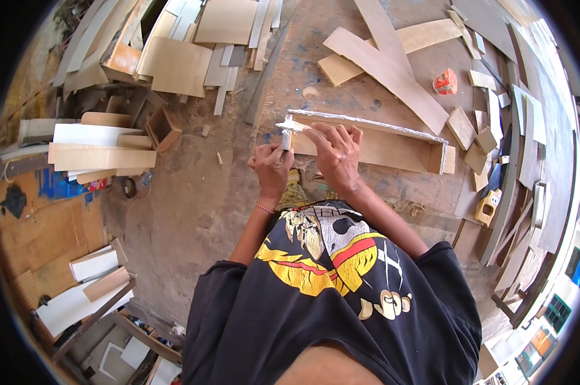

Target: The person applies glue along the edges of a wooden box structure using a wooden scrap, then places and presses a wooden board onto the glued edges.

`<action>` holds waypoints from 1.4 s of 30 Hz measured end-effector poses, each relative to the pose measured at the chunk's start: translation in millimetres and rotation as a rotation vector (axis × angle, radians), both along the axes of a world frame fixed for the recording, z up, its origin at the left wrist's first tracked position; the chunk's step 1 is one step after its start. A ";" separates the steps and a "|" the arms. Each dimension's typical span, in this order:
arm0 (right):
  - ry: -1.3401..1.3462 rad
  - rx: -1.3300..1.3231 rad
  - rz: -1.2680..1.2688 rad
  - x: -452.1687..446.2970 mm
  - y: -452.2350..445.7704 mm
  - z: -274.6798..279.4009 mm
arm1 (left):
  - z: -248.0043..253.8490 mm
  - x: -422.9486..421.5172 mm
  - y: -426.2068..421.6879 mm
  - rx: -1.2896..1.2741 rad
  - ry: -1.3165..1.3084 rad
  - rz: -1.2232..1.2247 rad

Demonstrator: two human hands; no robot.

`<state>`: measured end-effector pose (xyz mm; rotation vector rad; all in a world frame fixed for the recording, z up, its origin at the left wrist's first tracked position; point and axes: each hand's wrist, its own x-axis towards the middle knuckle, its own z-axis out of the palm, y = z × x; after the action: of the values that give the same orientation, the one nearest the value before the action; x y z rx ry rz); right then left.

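Note:
A long, shallow wooden box (373,131) lies before me on the work surface, with white paste along its far edge and right end. At its left end, my left hand (271,165) is closed, fingers pinching a narrow pale piece (286,140); whether that piece belongs to the box I cannot tell. A lump of white paste (291,124) sits just above it. My right hand (336,153) reaches over the box's near side, fingers bent and pressed together at the paste. Anything held in those fingers is too small to make out.
Wooden boards (392,80) lie crossed beyond the box, near an orange-red tub (444,82). Small offcuts (476,157) and a yellow tool (488,206) are at the right. Stacked panels (174,64) stand at the far left, with more boards (104,156) below them.

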<state>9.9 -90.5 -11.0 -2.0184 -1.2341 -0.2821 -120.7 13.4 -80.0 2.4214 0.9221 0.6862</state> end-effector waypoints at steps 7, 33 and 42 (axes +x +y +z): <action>0.014 -0.051 0.108 -5.3 -15.5 13.2 | 2.9 0.5 -0.8 0.000 0.014 0.010; 0.072 -0.072 0.010 0.1 -9.1 16.1 | 8.6 2.5 -1.8 -0.030 0.031 0.004; 0.125 -0.147 0.062 -7.4 -24.5 15.4 | 1.9 0.2 -0.3 0.006 0.021 -0.012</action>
<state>2.5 -115.1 4.4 -2.0834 -1.2679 -0.0354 -120.5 13.1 -78.1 2.4417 0.9143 0.6616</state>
